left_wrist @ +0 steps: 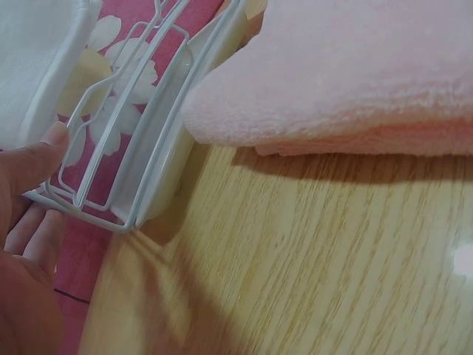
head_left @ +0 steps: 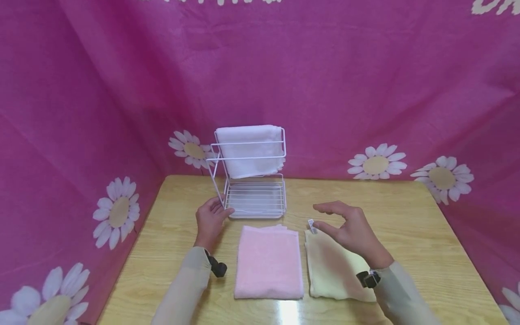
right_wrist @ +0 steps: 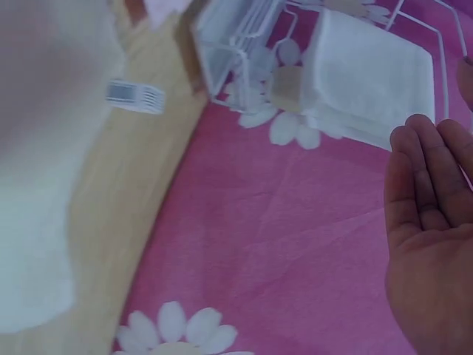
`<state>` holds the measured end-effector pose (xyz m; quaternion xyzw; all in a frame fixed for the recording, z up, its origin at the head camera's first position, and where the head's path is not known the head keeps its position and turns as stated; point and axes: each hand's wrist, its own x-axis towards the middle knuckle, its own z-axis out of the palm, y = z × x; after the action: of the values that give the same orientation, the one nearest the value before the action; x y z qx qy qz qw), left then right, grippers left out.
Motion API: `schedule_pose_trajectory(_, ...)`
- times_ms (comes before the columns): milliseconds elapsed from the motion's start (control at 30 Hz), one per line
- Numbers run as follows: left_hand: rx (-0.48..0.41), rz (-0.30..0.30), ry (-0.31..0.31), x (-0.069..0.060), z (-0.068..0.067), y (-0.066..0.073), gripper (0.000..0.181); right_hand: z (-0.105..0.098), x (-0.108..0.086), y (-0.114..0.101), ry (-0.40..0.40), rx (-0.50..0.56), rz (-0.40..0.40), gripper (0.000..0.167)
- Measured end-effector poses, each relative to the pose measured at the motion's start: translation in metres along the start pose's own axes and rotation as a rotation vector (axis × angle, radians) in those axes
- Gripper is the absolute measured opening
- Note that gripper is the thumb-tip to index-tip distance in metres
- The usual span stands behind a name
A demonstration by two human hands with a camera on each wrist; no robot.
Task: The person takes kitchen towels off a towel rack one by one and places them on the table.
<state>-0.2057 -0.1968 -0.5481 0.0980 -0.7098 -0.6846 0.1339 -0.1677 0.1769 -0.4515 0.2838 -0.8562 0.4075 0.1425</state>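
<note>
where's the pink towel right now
In the head view, the pink towel lies on the table, on the near side of the white rack and left of the yellow towel.

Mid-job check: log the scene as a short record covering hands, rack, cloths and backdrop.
left hand: grips white rack's lower left corner, thumb in front
right hand: above yellow cloth, holding nothing
white rack: upright on wooden table
white cloth: hangs on rack's upper part
pink cloth: folded, on table before rack
yellow cloth: right of pink, label at corner
backdrop: magenta, with daisies
</note>
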Motion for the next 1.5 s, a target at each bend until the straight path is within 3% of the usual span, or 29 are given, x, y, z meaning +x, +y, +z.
schedule_pose_trajectory(200,-0.009,0.020,-0.012,0.003,0.001,0.000,0.048,-0.005,0.024,-0.005,0.018,0.009,-0.074,0.039)
schedule_pose_trajectory(367,0.006,-0.009,-0.004,0.002,0.001,-0.001,0.049,-0.009,0.046,-0.012,0.015,0.012,-0.102,0.038)
schedule_pose_trajectory(733,0.002,-0.001,-0.001,0.002,-0.001,-0.001,0.048,-0.010,0.087,-0.029,-0.011,0.024,-0.137,0.036)
schedule_pose_trajectory(1500,-0.022,0.015,0.003,0.003,0.000,-0.003,0.050,-0.006,0.147,-0.048,-0.053,0.099,-0.040,0.037)
